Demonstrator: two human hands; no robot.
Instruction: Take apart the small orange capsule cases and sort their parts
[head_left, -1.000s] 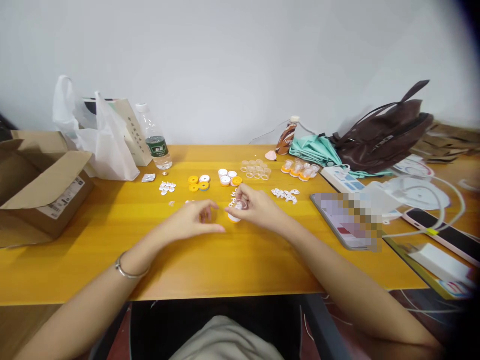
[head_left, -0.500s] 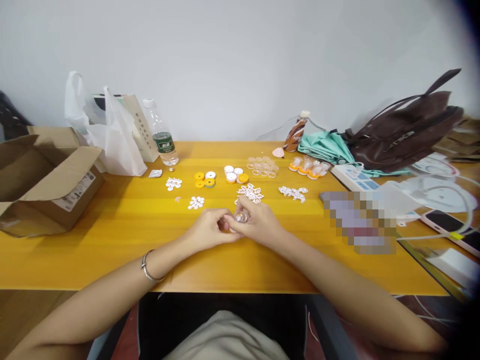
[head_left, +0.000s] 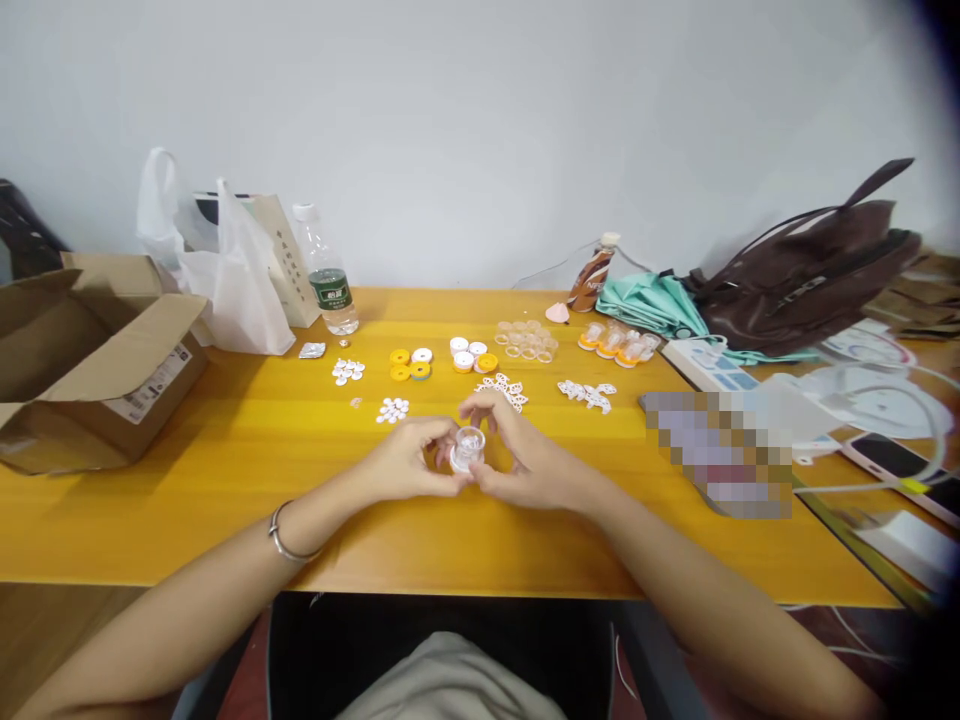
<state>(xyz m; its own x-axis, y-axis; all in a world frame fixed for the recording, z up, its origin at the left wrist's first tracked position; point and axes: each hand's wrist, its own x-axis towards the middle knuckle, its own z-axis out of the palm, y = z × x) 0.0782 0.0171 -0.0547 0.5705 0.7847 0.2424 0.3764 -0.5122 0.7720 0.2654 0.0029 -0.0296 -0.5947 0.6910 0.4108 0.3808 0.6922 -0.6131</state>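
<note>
Near table (head_left: 225,480) bare — parts (head_left: 501,388) crowd beyond.

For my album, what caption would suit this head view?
Both hands, left and right, hold a small clear cup over a yellow table strewn with tiny parts.

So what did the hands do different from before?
The left hand came over from the table and joined the right hand; both now pinch the small clear cup, its opening showing. The little piles of parts stayed put.

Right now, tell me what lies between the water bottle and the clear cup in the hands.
In the head view, between water bottle and clear cup: white disc clusters and yellow rings on bare table.
</note>
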